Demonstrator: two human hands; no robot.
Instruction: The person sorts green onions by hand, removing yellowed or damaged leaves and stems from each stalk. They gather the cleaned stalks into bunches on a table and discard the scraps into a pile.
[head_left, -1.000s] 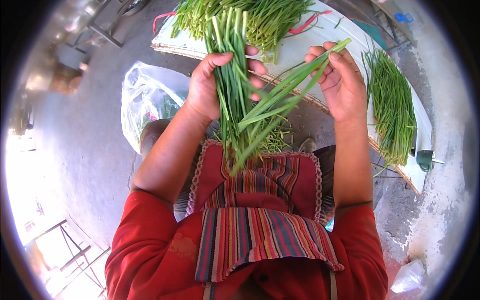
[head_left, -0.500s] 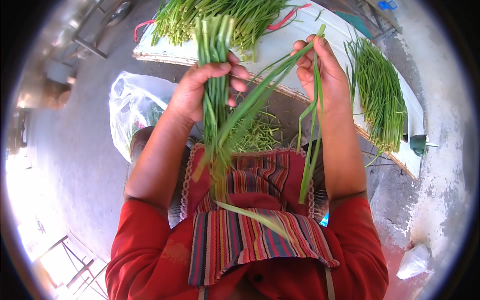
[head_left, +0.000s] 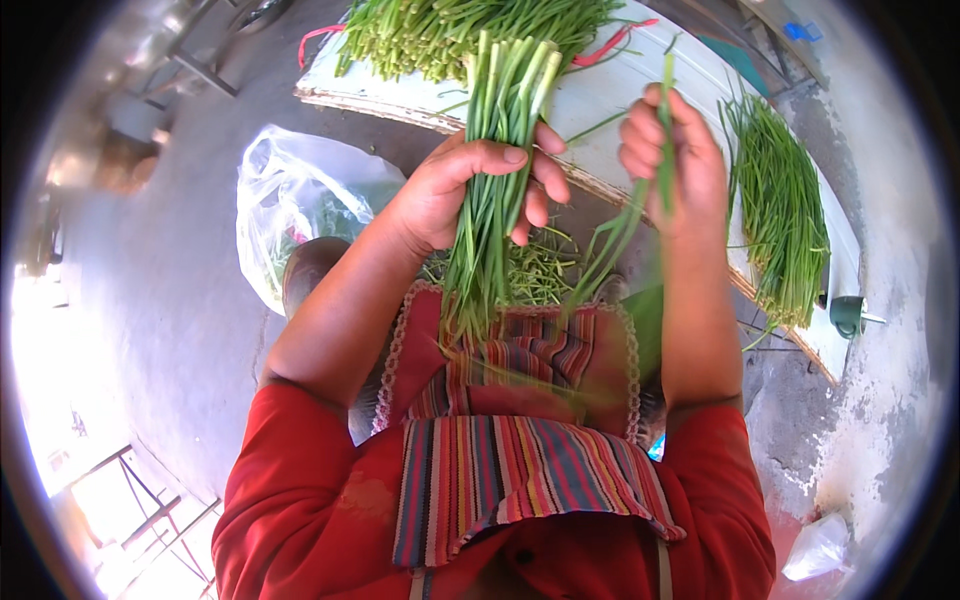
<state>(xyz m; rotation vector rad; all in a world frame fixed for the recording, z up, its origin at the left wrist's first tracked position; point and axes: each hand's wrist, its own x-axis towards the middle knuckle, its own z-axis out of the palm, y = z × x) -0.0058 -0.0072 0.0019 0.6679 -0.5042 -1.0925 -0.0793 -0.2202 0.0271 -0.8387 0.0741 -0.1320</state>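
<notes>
The left hand (head_left: 450, 190) is gripping a bunch of green stalks (head_left: 495, 170) above the lap, fingers wrapped tight; the right hand (head_left: 670, 160) is pinching one stalk (head_left: 625, 225). Loosening the left grip would probably be spilling stalks onto the apron (head_left: 520, 440).

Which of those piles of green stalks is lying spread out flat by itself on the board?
The pile of green stalks right of the right hand, flat on the white board; the others are heaped at the top or gripped.

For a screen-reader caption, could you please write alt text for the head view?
The left hand holds a bunch of green stalks while the right hand holds one loose stalk beside it, above a striped apron. More greens lie on a white board.
</notes>
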